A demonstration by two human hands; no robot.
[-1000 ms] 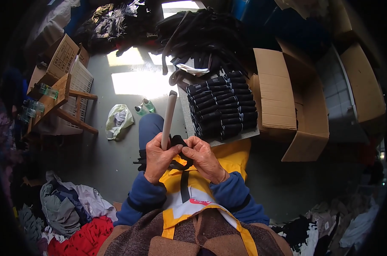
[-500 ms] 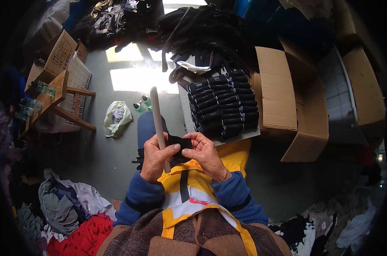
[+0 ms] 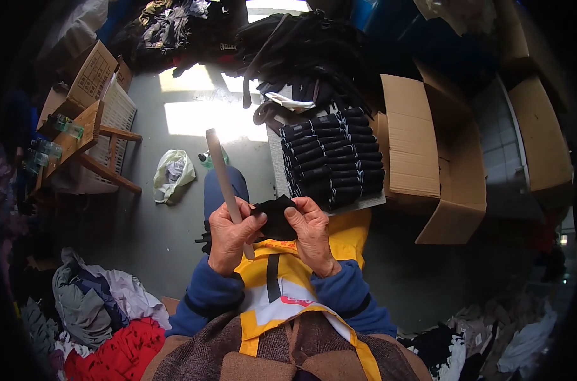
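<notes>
A small black piece of cloth is stretched between my two hands over my lap. My left hand is closed, pinching the cloth's left edge under the thumb. The same hand also grips a long pale grey stick that tilts up and away to the left. My right hand is closed too, with the cloth's right edge between thumb and fingers. Below the hands lies a yellow and white apron with a black strip. More black cloth shows to the left of my left hand.
Folded black garments with pale stripes are stacked in rows ahead to the right, beside an open cardboard box. Behind lies a heap of black cloth. To the left are a wooden stool holding bottles and a plastic bag.
My right hand has moved slightly right, and the black cloth is spread wider. The stick has tilted further left with my left hand.
</notes>
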